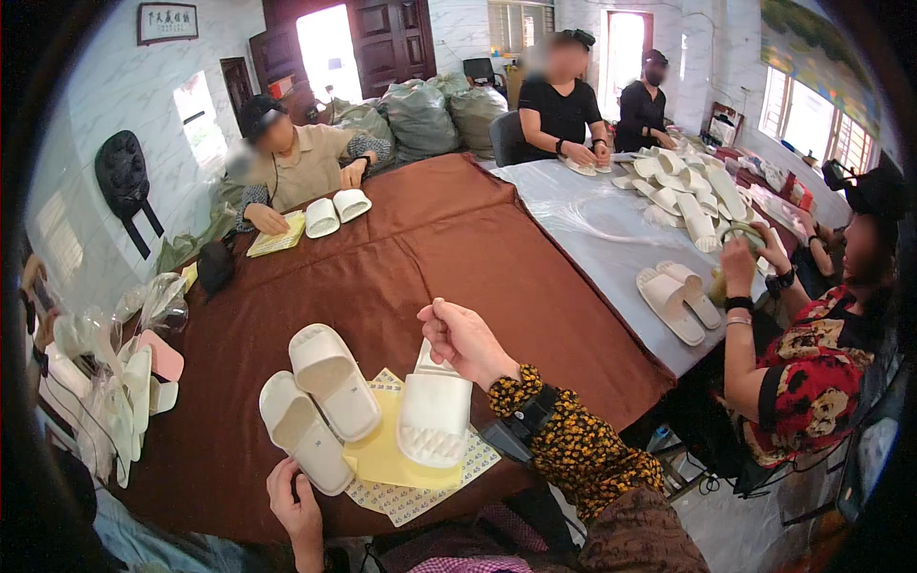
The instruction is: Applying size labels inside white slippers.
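My right hand (465, 339) is raised over a white slide slipper (435, 417). Its fingertips are pinched together; whatever may be between them is too small to make out. Low on the left, my left hand (298, 511) rests by the heel of another white slipper (301, 435), thumb and fingers apart. It is hard to tell whether they touch. A third white slipper (336, 384) leans against that one. Beneath the slippers lie a plain yellow sheet (377, 449) and a printed sheet of small labels (406, 506).
A brown cloth (506, 277) covers the table. Opposite, a person (291, 172) sits by two white slippers (339, 212) and yellow sheets. Piled slippers (693, 186) lie on the grey table at right, near several people. More slippers (134, 392) and plastic bags stand at left.
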`<state>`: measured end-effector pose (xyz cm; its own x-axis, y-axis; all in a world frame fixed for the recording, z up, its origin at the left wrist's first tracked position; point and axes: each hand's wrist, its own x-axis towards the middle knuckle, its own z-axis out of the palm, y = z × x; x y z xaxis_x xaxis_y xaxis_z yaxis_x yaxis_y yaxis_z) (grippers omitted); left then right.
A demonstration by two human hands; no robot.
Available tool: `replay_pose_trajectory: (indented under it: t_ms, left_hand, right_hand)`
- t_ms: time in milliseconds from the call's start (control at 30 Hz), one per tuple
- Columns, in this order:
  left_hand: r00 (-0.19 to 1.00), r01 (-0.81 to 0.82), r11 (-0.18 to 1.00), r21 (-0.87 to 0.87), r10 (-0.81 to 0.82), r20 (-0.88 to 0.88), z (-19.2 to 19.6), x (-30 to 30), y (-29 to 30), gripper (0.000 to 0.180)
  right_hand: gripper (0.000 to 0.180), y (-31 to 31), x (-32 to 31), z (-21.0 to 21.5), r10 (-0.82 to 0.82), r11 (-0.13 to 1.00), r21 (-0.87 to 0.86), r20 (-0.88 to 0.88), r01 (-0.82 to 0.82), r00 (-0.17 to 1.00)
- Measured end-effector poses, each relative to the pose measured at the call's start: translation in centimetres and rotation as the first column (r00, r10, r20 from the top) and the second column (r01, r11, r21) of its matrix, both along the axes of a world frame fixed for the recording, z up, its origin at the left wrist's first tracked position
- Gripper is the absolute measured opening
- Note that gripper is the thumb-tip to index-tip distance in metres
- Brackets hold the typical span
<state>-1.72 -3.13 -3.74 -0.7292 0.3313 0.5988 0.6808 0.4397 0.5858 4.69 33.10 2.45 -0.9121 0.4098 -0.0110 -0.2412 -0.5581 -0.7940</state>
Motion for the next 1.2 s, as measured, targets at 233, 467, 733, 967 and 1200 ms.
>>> replay_pose_trajectory:
  t_ms: [233, 467, 733, 967, 1200]
  left_hand:
    - [0.993, -0.016, 0.999, -0.049, 0.010, -0.117, -0.3, -0.7, 0.0, 0.020]
    - [0.990, -0.032, 0.999, -0.021, 0.029, -0.138, 0.2, -1.1, 0.1, 0.019]
    - [0.999, 0.036, 0.997, 0.068, -0.033, -0.039, 0.5, -0.1, -0.3, 0.019]
    - [0.998, 0.009, 0.999, -0.032, -0.011, -0.067, 1.4, 0.8, -1.6, 0.022]
    - [0.986, 0.116, 0.968, -0.222, -0.140, -0.095, 2.1, 1.2, -0.6, 0.031]
  right_hand:
    - [0.030, -0.2, 0.0, 0.1, -0.092, 0.990, 0.116, 0.089, 0.082, 0.992]
    - [0.025, -1.1, -0.8, 0.5, -0.022, 0.971, 0.238, 0.014, 0.018, 1.000]
    - [0.023, -0.6, -0.1, 0.2, -0.006, 0.968, 0.249, -0.039, 0.016, 0.999]
    - [0.023, -0.2, 0.2, -0.1, -0.007, 0.968, 0.252, -0.031, 0.015, 1.000]
    - [0.022, -0.1, 0.0, -0.3, -0.013, 0.969, 0.245, -0.026, 0.019, 1.000]
